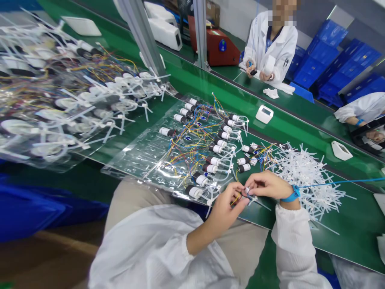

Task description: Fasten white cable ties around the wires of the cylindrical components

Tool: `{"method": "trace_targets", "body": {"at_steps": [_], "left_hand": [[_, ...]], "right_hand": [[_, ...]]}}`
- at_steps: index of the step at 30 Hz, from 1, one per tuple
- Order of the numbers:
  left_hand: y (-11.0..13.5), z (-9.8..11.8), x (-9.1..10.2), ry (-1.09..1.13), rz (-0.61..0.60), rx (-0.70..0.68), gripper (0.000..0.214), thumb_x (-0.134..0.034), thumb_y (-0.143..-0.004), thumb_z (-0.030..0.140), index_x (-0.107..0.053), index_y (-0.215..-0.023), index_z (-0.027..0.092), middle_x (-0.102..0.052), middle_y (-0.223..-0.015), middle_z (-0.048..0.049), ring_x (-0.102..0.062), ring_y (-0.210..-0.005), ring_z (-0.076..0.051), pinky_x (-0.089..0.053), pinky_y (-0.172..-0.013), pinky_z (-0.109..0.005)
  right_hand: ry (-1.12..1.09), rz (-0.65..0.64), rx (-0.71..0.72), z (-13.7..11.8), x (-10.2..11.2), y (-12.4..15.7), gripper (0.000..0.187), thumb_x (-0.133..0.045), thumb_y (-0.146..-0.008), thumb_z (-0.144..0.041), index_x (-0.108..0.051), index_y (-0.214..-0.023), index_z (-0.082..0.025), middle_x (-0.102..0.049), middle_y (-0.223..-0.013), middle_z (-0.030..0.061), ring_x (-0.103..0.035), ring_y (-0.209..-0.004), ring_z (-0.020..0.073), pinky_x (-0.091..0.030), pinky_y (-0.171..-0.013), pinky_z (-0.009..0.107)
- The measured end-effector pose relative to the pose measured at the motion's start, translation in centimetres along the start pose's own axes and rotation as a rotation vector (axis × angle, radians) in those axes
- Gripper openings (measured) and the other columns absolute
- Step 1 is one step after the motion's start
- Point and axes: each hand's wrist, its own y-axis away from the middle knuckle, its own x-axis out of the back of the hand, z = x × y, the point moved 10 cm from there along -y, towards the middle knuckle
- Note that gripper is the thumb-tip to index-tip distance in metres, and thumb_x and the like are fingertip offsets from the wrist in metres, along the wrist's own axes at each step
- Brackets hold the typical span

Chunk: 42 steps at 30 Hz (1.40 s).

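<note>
My left hand (226,206) pinches a small wired part (246,193) near the table's front edge. Yellow and dark wires run from between its fingers. Against it, my right hand (268,185) is closed on the same part from the other side, a blue strap round the wrist. Fingers hide much of the part, and its exact kind cannot be made out. Just behind the hands sit several loose white-and-black cylindrical motors (244,167) with coloured wires. To the left, more wired motors with clear tubes (195,192) lie in rows on a clear plastic sheet (135,154).
A heap of white tube pieces (303,176) lies right of my hands. Stacked wired assemblies (60,100) cover the left, beside a metal post (147,36). White devices (264,114) stand along the green conveyor behind. Across it, a person in a white coat (272,44) holds a white device.
</note>
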Motion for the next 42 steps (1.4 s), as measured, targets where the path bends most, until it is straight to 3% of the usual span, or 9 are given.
{"method": "trace_targets", "body": {"at_steps": [4,9,16,21,24,27,30,34,42], "left_hand": [[0.0,-0.4,0.1,-0.040,0.056,0.006,0.020,-0.067,-0.103,0.040,-0.061,-0.109,0.022,-0.072,-0.097,-0.0023,-0.072,-0.083,-0.017,-0.055,-0.077,-0.029],[0.0,-1.4,0.1,-0.042,0.090,0.029,0.026,-0.072,-0.100,0.040,-0.058,-0.113,0.023,-0.071,-0.094,-0.0009,-0.071,-0.082,-0.018,-0.055,-0.076,-0.029],[-0.2,-1.7,0.2,0.014,0.058,-0.027,0.020,-0.062,-0.107,0.039,-0.054,-0.117,0.023,-0.067,-0.098,-0.0006,-0.069,-0.079,-0.017,-0.056,-0.074,-0.030],[-0.3,-0.3,0.1,-0.091,0.013,-0.046,0.016,-0.058,-0.107,0.034,-0.059,-0.120,0.024,-0.068,-0.091,0.0017,-0.069,-0.079,-0.017,-0.052,-0.074,-0.030],[-0.3,0.3,-0.1,-0.135,-0.012,-0.048,0.014,-0.058,-0.106,0.033,-0.063,-0.115,0.024,-0.066,-0.085,0.0030,-0.067,-0.077,-0.017,-0.050,-0.073,-0.029],[-0.2,0.4,0.0,-0.107,-0.015,-0.054,0.015,-0.056,-0.107,0.033,-0.062,-0.117,0.023,-0.062,-0.078,0.0046,-0.064,-0.071,-0.017,-0.049,-0.071,-0.029],[-0.2,0.6,-0.1,-0.054,-0.034,-0.073,0.017,-0.055,-0.108,0.033,-0.062,-0.120,0.023,-0.063,-0.077,0.0046,-0.066,-0.069,-0.017,-0.050,-0.071,-0.029],[-0.2,0.7,-0.2,0.004,-0.053,-0.053,0.020,-0.057,-0.108,0.036,-0.063,-0.121,0.023,-0.069,-0.076,0.0037,-0.070,-0.070,-0.018,-0.052,-0.070,-0.028],[0.1,1.5,0.2,-0.022,-0.022,-0.092,0.024,-0.057,-0.107,0.030,-0.072,-0.125,0.023,-0.070,-0.078,0.0025,-0.067,-0.068,-0.017,-0.054,-0.074,-0.029]], "right_hand": [[0.070,-0.021,0.024,-0.2,-0.4,-0.3,0.025,-0.080,-0.099,-0.041,-0.083,-0.112,-0.021,-0.084,-0.089,0.0021,-0.074,-0.076,0.0162,-0.053,-0.069,0.024],[0.066,0.000,0.053,-0.6,-0.8,-0.1,0.023,-0.078,-0.100,-0.039,-0.082,-0.113,-0.020,-0.084,-0.093,0.0031,-0.076,-0.078,0.0173,-0.055,-0.072,0.025],[0.044,0.188,0.070,-0.8,-2.1,1.9,0.030,-0.070,-0.105,-0.036,-0.081,-0.129,-0.022,-0.085,-0.105,0.0071,-0.078,-0.085,0.0209,-0.062,-0.081,0.032],[-0.100,0.422,-0.008,0.5,-2.8,6.3,0.042,-0.073,-0.105,-0.039,-0.073,-0.146,-0.028,-0.084,-0.119,0.0081,-0.079,-0.095,0.0228,-0.064,-0.092,0.039],[-0.088,0.685,-0.097,2.1,-2.1,10.3,0.037,-0.074,-0.105,-0.043,-0.076,-0.139,-0.028,-0.082,-0.119,0.0094,-0.077,-0.100,0.0251,-0.063,-0.097,0.043],[0.129,0.866,-0.222,3.4,-1.5,13.3,0.037,-0.078,-0.099,-0.042,-0.078,-0.133,-0.027,-0.080,-0.116,0.0098,-0.074,-0.105,0.0289,-0.060,-0.098,0.046],[0.312,0.856,-0.304,4.4,-2.0,13.6,0.027,-0.081,-0.092,-0.038,-0.082,-0.117,-0.026,-0.077,-0.102,0.0083,-0.071,-0.095,0.0302,-0.059,-0.089,0.046],[0.416,0.847,-0.294,4.3,-2.9,13.1,0.018,-0.073,-0.098,-0.042,-0.079,-0.092,-0.025,-0.071,-0.088,0.0072,-0.066,-0.085,0.0295,-0.056,-0.081,0.044],[-0.147,1.125,-0.151,6.0,-3.8,15.3,0.026,-0.084,-0.096,-0.049,-0.075,-0.103,-0.025,-0.067,-0.074,0.0000,-0.060,-0.062,0.0206,-0.048,-0.054,0.031]]}}
